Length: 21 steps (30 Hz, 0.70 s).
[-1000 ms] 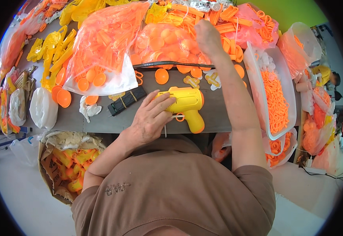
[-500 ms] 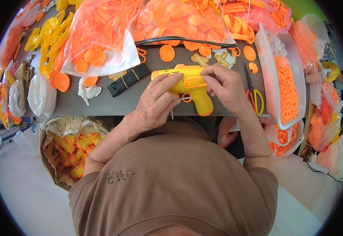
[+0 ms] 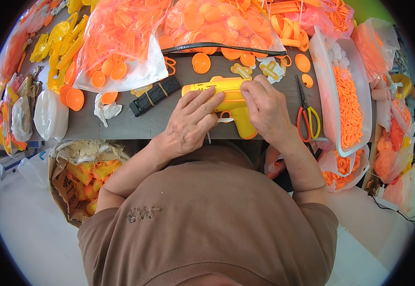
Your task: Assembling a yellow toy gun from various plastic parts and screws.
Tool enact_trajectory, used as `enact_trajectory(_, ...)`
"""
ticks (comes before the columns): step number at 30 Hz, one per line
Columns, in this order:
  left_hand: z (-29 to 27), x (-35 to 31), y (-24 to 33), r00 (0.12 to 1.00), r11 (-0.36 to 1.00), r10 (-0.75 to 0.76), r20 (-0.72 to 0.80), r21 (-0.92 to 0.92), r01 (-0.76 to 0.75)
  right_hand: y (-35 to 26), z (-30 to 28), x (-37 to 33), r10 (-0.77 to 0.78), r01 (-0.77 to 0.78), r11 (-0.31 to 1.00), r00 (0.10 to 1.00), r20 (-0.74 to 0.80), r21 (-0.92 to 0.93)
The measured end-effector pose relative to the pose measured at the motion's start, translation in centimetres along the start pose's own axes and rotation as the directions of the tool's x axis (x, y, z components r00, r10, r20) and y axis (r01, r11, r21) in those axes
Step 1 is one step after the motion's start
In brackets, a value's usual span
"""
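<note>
Right hand [image 3: 268,112] moved onto toy [image 3: 232,86], scissors [image 3: 304,106] beside

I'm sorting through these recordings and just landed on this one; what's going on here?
A person has both bare hands on a yellow toy gun at a dark table. The left hand lies over its left end, while the bent fingers of the right hand touch its right end; whether they hold a small part is hidden. A black block lies to the left, and scissors lie to the right, beside a tub of orange rings.
</note>
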<state>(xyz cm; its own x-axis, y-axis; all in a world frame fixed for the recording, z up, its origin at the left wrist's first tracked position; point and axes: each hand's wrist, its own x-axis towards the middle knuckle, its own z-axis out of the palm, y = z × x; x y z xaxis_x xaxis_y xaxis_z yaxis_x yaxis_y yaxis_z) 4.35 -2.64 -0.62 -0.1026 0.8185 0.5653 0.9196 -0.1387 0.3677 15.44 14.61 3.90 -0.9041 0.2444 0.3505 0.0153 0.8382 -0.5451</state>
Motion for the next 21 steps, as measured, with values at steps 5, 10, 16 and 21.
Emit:
enact_trajectory(5,0.1,0.0,-0.2,0.999,0.999,0.029,0.03,0.024,-0.029,-0.3,-0.1,-0.2,-0.007,0.011,0.996,0.999,0.048,-0.084)
enact_trajectory(10,-0.7,0.6,0.1,0.996,0.988,-0.068,-0.064,-0.146,0.058,-0.9,-0.1,-0.5,0.017,-0.007,0.976,0.999,0.042,-0.219)
enact_trajectory(16,-3.4,2.1,1.0,0.851,0.58,-0.526,0.008,-0.729,0.365,-1.8,-2.2,-1.0,0.147,-0.14,0.923,0.989,0.006,0.358)
enact_trajectory(21,-4.9,3.4,1.5,0.725,0.018,-0.569,0.387,-0.876,0.482,-2.2,-1.9,0.2,-0.2,0.236,0.849,0.972,-0.127,0.473)
